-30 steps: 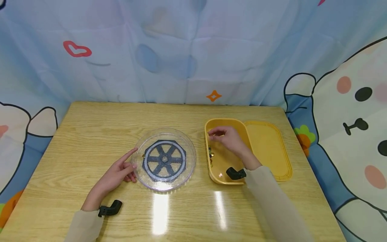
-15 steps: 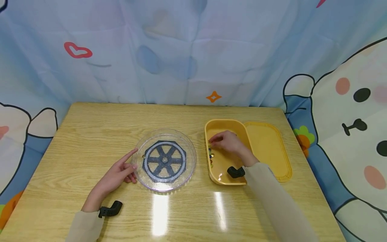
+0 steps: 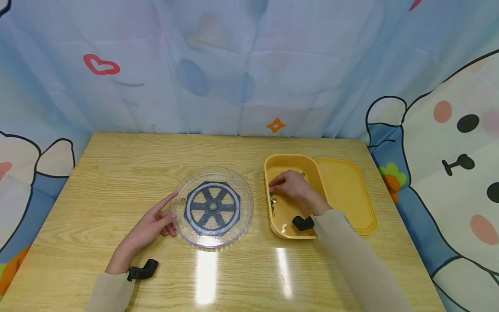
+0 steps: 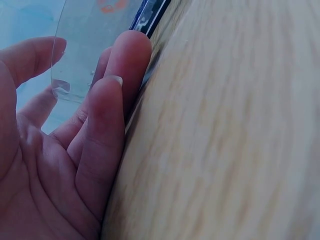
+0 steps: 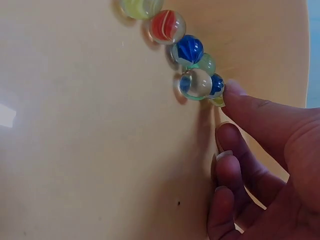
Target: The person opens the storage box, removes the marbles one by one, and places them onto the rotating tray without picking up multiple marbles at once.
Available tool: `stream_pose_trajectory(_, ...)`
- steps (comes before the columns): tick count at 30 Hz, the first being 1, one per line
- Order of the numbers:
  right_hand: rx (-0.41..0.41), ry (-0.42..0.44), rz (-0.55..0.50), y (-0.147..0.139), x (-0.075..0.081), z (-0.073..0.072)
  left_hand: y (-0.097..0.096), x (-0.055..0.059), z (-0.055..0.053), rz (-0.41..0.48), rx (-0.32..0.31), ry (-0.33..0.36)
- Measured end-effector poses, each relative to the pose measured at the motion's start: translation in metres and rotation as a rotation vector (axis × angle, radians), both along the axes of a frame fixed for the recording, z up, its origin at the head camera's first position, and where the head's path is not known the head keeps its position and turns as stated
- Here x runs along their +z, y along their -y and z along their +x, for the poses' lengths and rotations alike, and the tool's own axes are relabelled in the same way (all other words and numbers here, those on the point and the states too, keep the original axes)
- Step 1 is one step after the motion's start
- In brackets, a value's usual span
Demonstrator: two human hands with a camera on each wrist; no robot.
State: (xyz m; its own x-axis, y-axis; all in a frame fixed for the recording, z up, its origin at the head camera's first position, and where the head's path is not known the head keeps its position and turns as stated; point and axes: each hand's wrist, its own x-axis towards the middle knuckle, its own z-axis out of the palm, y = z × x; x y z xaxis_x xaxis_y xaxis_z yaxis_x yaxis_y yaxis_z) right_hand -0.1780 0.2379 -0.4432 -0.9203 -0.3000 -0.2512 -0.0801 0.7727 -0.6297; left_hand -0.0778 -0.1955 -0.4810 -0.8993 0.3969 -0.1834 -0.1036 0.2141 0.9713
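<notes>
Marbles (image 5: 192, 67) are lined up along the left wall inside the yellow box (image 3: 286, 162), and the end of the row is touched by the right hand (image 3: 293, 185), fingertips (image 5: 232, 90) reaching but nothing pinched. The clear plate's (image 3: 212, 207) rim is touched by the left hand (image 3: 150, 225), fingers loosely spread.

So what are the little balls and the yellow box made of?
The little balls look like glass marbles: shiny and see-through, with coloured swirls inside. The yellow box looks like smooth plastic, one even colour with rounded corners and a soft shine. The right hand reaches into it, a fingertip beside the marbles.
</notes>
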Motion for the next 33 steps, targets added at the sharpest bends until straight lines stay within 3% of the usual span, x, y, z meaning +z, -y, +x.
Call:
stream_pose_trajectory(7, 0.005, -0.001, -0.014, -0.002, 0.000, 0.000, -0.001, 0.000, 0.000, -0.008, 0.000, 0.002)
stream_pose_trajectory(22, -0.079, 0.045, -0.186, -0.002, 0.020, 0.003, 0.000, 0.002, 0.000, 0.000, 0.001, 0.007)
stream_pose_trajectory(33, -0.080, -0.048, -0.282, 0.001, 0.043, 0.013, -0.001, 0.002, 0.000, -0.001, 0.003, 0.003)
